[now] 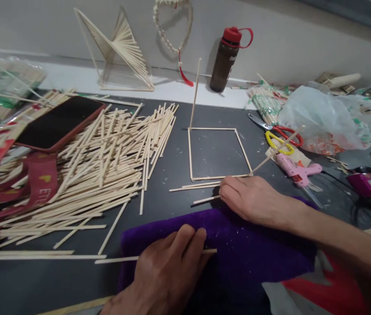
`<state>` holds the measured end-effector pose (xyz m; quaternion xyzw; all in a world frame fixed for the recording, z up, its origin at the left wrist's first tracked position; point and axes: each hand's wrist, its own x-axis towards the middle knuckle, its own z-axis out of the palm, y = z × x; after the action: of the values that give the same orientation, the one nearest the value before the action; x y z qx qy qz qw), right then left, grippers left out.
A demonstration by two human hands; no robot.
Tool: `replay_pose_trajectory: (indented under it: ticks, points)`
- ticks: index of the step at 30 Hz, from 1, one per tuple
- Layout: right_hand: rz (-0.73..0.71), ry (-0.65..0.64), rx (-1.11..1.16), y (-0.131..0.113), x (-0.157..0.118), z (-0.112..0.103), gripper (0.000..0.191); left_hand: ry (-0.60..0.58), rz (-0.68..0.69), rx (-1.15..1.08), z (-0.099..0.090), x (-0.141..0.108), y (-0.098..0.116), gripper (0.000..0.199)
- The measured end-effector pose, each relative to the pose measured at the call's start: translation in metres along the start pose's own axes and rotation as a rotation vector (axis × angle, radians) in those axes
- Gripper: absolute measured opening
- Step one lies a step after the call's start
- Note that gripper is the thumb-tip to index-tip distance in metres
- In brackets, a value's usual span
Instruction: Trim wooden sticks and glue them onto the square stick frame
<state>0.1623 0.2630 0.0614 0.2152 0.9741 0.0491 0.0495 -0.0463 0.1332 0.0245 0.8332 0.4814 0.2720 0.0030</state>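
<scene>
My left hand (170, 264) is closed around a wooden stick (116, 260), whose ends stick out on both sides, over a purple cloth (238, 258). My right hand (247, 199) lies at the cloth's far edge, fingers bent together over the ends of loose sticks (198, 186); what lies under the fingertips is hidden. Just beyond it is a square frame of sticks (212, 129) on the dark table. One stick (196, 94) rises upright from its back left corner, and another (275, 151) slants up from its front right corner.
A large stick pile (120, 148), a phone (62, 122) and a red ribbon (43, 175) are at left. At right are scissors (284, 135), a pink glue gun (297, 169) and plastic bags (320, 116). A bottle (225, 61) and a twisted stick model (116, 48) stand behind.
</scene>
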Motion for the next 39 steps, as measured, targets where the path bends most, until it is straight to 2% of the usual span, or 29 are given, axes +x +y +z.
replay_pose_trajectory:
  ticks: [3,6,14,20,27,30,33,35,37,39]
  points:
    - [0.062,0.015,-0.044,-0.004,0.008,0.000,0.013,-0.013,-0.003,-0.013,-0.001,0.000,0.001,0.018]
    - [0.113,-0.036,-0.079,-0.007,0.015,0.000,0.016,-0.032,-0.009,-0.002,-0.002,0.001,0.002,0.018]
    - [0.080,-0.049,-0.058,-0.007,0.018,-0.006,0.013,0.006,-0.025,0.060,-0.001,0.002,0.001,0.019]
    - [0.039,-0.049,-0.004,-0.004,0.025,-0.008,0.013,-0.069,-0.054,0.033,-0.002,0.003,-0.001,0.017]
    - [0.019,-0.021,0.026,-0.005,0.028,-0.007,0.014,-0.046,0.038,-0.003,-0.008,0.007,-0.001,0.024]
    - [0.003,0.011,-0.014,-0.007,0.026,-0.004,0.014,0.013,0.014,-0.114,-0.019,0.008,-0.003,0.019]
    - [0.030,0.100,-0.020,-0.008,0.023,-0.008,0.013,0.082,-0.018,-0.243,-0.042,0.013,-0.003,0.023]
    - [0.069,0.204,0.006,-0.007,0.021,-0.015,0.014,0.144,-0.062,-0.289,-0.060,0.021,0.001,0.026]
    - [0.107,0.345,0.043,-0.004,0.021,-0.024,0.016,0.274,-0.135,-0.364,-0.075,0.035,0.006,0.026]
    - [0.125,0.519,0.097,-0.001,0.021,-0.036,0.019,0.479,-0.255,-0.533,-0.084,0.053,0.009,0.022]
